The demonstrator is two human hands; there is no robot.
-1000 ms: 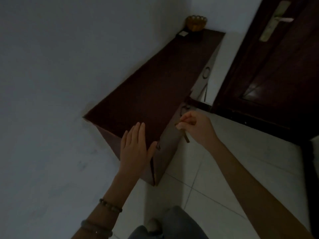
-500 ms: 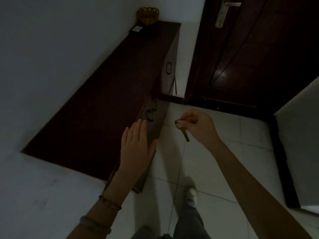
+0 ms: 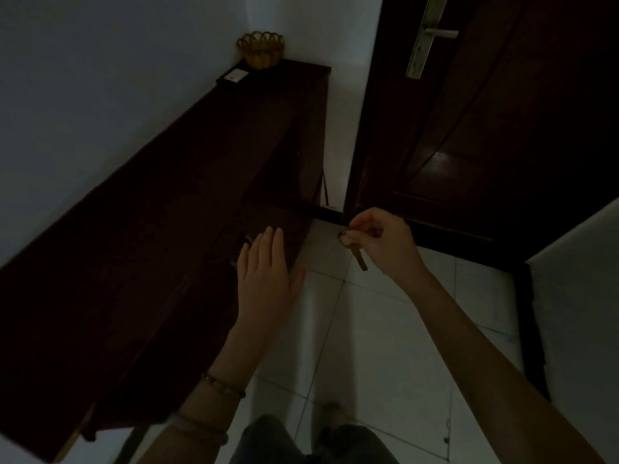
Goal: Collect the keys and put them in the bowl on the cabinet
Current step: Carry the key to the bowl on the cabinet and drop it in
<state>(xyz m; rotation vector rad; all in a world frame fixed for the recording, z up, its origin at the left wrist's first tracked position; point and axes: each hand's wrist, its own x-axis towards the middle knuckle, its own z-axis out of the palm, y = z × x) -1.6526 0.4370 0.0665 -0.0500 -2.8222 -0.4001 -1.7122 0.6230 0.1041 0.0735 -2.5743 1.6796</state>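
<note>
A brass key (image 3: pixel 357 257) hangs from the pinched fingertips of my right hand (image 3: pixel 382 244), over the pale floor tiles beside the cabinet. A long dark wooden cabinet (image 3: pixel 160 236) runs along the left wall. At its far end stands a small woven yellow bowl (image 3: pixel 261 50). My left hand (image 3: pixel 266 279) is flat and empty, fingers together and thumb out, held over the cabinet's front edge. The room is dim.
A small dark box with a white label (image 3: pixel 233 76) lies just in front of the bowl. A dark wooden door (image 3: pixel 495 122) with a metal lever handle (image 3: pixel 432 35) stands right of the cabinet. A white wall corner (image 3: pixel 576 296) juts in at right. My legs show below.
The view has swung and moved along the cabinet, so the bowl and door look nearer. My right hand still pinches the key; my left hand stays flat by the cabinet edge.
</note>
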